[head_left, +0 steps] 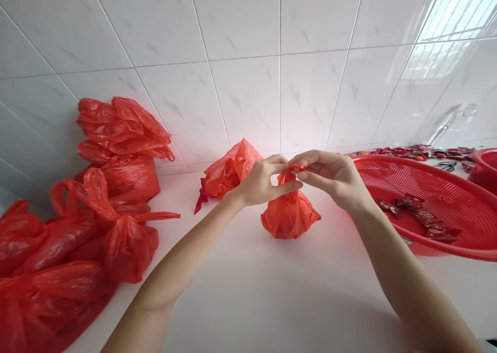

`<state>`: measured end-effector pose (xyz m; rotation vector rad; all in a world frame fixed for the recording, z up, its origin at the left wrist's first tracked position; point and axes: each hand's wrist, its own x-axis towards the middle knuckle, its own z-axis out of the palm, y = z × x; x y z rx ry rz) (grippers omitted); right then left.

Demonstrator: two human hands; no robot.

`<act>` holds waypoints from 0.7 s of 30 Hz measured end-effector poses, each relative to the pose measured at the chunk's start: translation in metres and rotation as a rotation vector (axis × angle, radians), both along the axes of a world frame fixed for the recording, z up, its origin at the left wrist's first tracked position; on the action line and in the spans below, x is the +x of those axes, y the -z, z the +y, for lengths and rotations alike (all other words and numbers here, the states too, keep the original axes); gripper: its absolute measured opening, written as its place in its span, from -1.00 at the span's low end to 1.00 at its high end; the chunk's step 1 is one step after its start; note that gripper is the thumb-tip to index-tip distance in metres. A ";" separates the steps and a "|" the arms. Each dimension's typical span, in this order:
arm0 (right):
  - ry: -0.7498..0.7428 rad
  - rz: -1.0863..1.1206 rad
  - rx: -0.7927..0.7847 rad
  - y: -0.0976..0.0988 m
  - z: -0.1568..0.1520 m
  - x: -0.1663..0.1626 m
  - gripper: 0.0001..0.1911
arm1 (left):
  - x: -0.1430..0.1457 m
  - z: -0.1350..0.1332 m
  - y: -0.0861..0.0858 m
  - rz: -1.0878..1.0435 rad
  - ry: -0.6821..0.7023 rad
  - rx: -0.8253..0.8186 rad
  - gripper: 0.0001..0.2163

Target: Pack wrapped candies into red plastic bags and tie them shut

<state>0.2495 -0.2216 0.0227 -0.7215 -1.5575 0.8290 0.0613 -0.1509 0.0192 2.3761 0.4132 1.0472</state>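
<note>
A small filled red plastic bag point(289, 216) stands on the white counter point(248, 296) in the middle. My left hand point(262, 182) and my right hand point(330, 177) meet above it, both pinching the bag's gathered top. The fingers of both hands are closed on the twisted plastic at the neck of the bag.
A loose red bag point(229, 169) lies behind my left hand by the tiled wall point(248, 58). Several tied red bags point(97, 208) are piled at the left. A red perforated basket point(430, 208) with dark wrapped sweets point(423, 216) stands at the right, more sweets behind it.
</note>
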 end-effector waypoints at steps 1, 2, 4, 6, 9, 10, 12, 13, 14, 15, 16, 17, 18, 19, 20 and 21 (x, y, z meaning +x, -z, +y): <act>0.019 -0.001 0.042 0.001 0.001 0.000 -0.77 | 0.005 -0.002 0.001 -0.013 0.003 0.013 -0.80; 0.039 -0.005 0.071 0.002 0.002 0.001 -0.74 | 0.008 -0.003 0.002 -0.038 0.010 0.009 -0.76; 0.046 -0.023 0.060 0.003 0.005 0.006 -0.57 | 0.012 -0.004 0.003 -0.100 0.022 -0.034 -0.71; -0.036 -0.081 -0.026 0.006 0.009 0.011 -0.32 | 0.014 -0.005 0.002 -0.148 0.021 -0.076 -0.71; -0.231 -0.188 -0.138 0.016 0.020 0.011 -0.25 | 0.017 -0.006 -0.003 -0.181 0.016 -0.083 -0.69; -0.273 -0.211 -0.173 0.020 0.024 0.009 -0.31 | 0.018 -0.005 -0.004 -0.191 0.016 -0.072 -0.68; -0.316 -0.243 -0.266 0.030 0.031 0.002 -0.42 | 0.019 -0.003 -0.005 -0.231 0.012 -0.042 -0.66; -0.322 -0.250 -0.319 0.034 0.033 -0.003 -0.46 | 0.019 -0.001 -0.004 -0.260 0.002 -0.027 -0.65; -0.327 -0.244 -0.371 0.038 0.035 -0.007 -0.52 | 0.019 0.001 -0.003 -0.293 -0.017 -0.018 -0.65; -0.338 -0.224 -0.416 0.041 0.035 -0.010 -0.57 | 0.018 0.004 -0.002 -0.323 -0.041 -0.015 -0.64; -0.350 -0.190 -0.452 0.044 0.035 -0.014 -0.61 | 0.017 0.008 -0.001 -0.350 -0.067 -0.016 -0.63; -0.362 -0.151 -0.481 0.046 0.035 -0.016 -0.64 | 0.016 0.011 0.001 -0.371 -0.093 -0.021 -0.63; -0.369 -0.114 -0.506 0.047 0.035 -0.018 -0.65 | 0.015 0.013 0.002 -0.387 -0.113 -0.030 -0.62; -0.369 -0.085 -0.524 0.048 0.034 -0.020 -0.65 | 0.014 0.016 0.003 -0.397 -0.127 -0.039 -0.61; -0.362 -0.068 -0.532 0.049 0.034 -0.021 -0.65 | 0.014 0.018 0.004 -0.403 -0.137 -0.046 -0.60; -0.344 -0.059 -0.527 0.049 0.034 -0.022 -0.64 | 0.014 0.019 0.005 -0.403 -0.143 -0.050 -0.60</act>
